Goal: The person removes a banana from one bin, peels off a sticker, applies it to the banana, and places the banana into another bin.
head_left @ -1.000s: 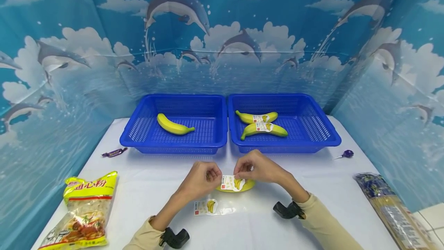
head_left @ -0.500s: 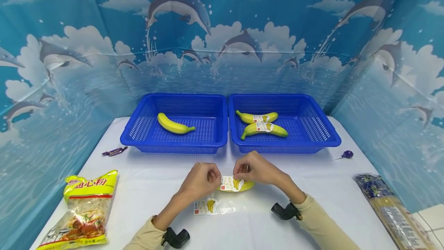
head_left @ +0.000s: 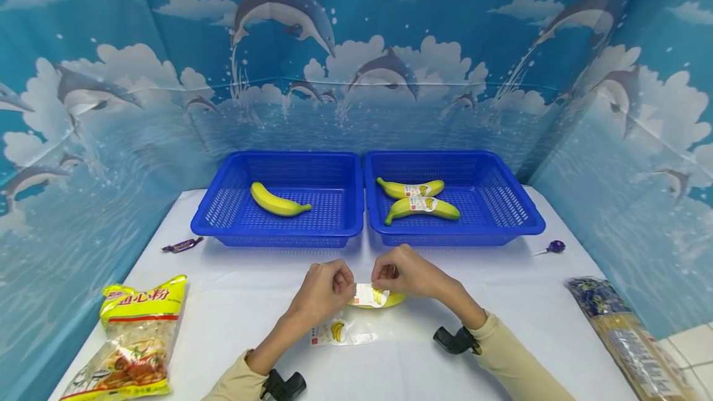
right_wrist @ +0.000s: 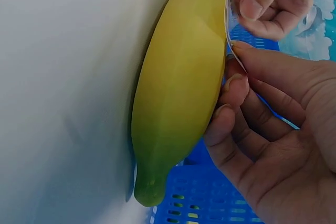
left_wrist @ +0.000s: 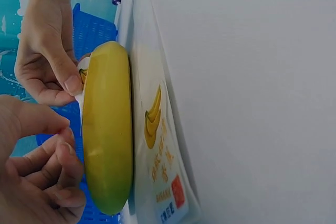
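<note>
A banana lies on the white table in front of the baskets. Over its top sits a white label sticker with a banana picture. My left hand pinches the sticker's left end between thumb and forefinger. At the other end, my right hand holds the sticker the same way; in the right wrist view its thumb presses the sticker edge beside the banana. Nearer the person lies a clear backing strip with another banana label, partly behind the left hand. Fingers hide the sticker's ends.
The left blue basket holds one plain banana. Two labelled bananas lie in the right blue basket. Around them are a wrapped candy, a lollipop, a yellow pasta bag and a noodle packet.
Both hands have shifted only slightly, with the sticker still between them. The sticker now lies a little lower and flatter over the banana.
</note>
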